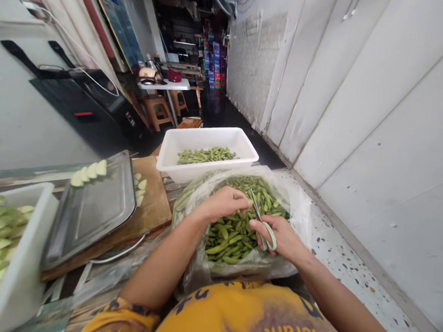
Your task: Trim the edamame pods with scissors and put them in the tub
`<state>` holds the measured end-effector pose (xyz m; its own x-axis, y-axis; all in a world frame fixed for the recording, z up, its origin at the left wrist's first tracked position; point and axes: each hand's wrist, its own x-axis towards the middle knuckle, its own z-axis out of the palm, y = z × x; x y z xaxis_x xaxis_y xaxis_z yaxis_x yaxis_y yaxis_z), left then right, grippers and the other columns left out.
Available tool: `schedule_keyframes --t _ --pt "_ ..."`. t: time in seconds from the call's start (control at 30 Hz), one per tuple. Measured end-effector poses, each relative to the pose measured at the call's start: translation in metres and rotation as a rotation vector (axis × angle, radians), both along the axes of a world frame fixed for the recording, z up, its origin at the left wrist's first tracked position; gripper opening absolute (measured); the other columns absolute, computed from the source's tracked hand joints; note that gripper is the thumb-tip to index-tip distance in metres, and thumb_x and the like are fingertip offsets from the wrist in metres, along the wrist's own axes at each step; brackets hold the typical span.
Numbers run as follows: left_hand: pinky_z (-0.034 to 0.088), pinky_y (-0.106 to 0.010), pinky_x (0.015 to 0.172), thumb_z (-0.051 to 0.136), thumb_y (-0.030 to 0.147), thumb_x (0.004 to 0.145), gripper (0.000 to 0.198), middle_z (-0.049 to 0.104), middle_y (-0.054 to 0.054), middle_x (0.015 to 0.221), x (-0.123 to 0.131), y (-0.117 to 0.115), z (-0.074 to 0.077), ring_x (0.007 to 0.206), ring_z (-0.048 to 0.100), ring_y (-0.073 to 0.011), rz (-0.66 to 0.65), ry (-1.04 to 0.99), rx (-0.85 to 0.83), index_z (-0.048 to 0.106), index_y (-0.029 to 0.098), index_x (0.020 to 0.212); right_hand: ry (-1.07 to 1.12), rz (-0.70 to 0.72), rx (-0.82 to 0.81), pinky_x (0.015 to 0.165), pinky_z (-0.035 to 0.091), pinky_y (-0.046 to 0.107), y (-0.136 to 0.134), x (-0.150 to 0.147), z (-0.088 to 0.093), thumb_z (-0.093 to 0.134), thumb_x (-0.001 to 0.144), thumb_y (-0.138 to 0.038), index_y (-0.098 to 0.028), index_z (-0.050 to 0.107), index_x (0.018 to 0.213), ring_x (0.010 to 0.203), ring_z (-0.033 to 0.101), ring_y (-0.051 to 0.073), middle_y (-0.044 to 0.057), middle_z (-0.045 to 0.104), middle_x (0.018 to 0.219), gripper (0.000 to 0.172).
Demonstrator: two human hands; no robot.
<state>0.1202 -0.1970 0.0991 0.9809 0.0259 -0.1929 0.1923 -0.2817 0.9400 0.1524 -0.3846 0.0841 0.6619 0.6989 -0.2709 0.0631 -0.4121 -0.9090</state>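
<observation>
My right hand grips scissors; cannot tell if my left hand holds anything. Pods: small batch in tub beyond, most apparently left in bag beneath.

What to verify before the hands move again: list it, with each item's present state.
1. Scissors held in the right hand: ok.
2. Left hand clear of the scissors: cannot tell; its fingertips look very close to the blades.
3. Single pod pinched in the left hand: cannot tell, too small to make out.
4. Plastic bag open, with green pods exposed: ok.
5. White tub upright: ok.
6. Room left in the tub: ok.
</observation>
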Motion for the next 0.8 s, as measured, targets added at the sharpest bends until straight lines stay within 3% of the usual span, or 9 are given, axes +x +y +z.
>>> schedule_keyframes --t 0.1,0.2,0.33,0.47,0.8 --pt "0.016 -0.021 0.038 0.061 0.037 0.072 0.023 0.045 0.004 0.046 -0.001 -0.001 0.001 0.039 0.028 -0.0050 0.005 -0.008 0.025 0.065 0.015 0.067 0.027 -0.033 0.006 0.029 0.027 0.017 -0.002 0.002 -0.005 0.059 0.080 -0.054 -0.018 0.053 0.065 0.029 0.036 0.005 -0.005 0.051 0.042 0.040" --pt "0.016 -0.020 0.040 0.066 0.038 0.070 0.026 0.038 0.007 0.044 -0.001 -0.001 0.000 0.039 0.026 -0.0049 0.030 -0.008 -0.011 0.068 0.014 0.081 0.081 -0.093 0.064 0.030 0.031 0.018 -0.002 0.003 -0.007 0.062 0.077 -0.056 -0.017 0.057 0.069 0.031 0.038 0.007 -0.005 0.051 0.042 0.041" --pt "0.017 -0.020 0.042 0.073 0.040 0.066 0.039 0.035 0.009 0.044 0.001 -0.002 -0.001 0.041 0.025 -0.0041 0.075 -0.031 -0.283 0.065 0.012 0.092 0.132 -0.130 0.185 0.036 0.040 0.020 -0.001 0.000 -0.004 0.057 0.077 -0.063 -0.016 0.056 0.074 0.036 0.048 0.008 -0.003 0.058 0.052 0.048" --pt "0.017 -0.019 0.042 0.078 0.037 0.060 0.042 0.039 0.009 0.047 0.001 -0.004 -0.001 0.041 0.028 -0.0028 0.114 -0.074 -0.487 0.061 0.012 0.088 0.137 -0.079 0.191 0.036 0.039 0.019 0.001 -0.003 -0.003 0.054 0.079 -0.065 -0.016 0.053 0.073 0.036 0.049 0.008 -0.001 0.060 0.059 0.049" --pt "0.025 -0.019 0.042 0.077 0.037 0.060 0.036 0.051 0.005 0.055 0.002 -0.014 -0.004 0.044 0.035 -0.0038 0.309 -0.180 -0.147 0.065 0.011 0.081 0.094 -0.039 0.160 0.035 0.039 0.018 0.003 -0.003 -0.004 0.057 0.079 -0.062 -0.016 0.053 0.075 0.038 0.049 0.007 -0.001 0.058 0.061 0.047"
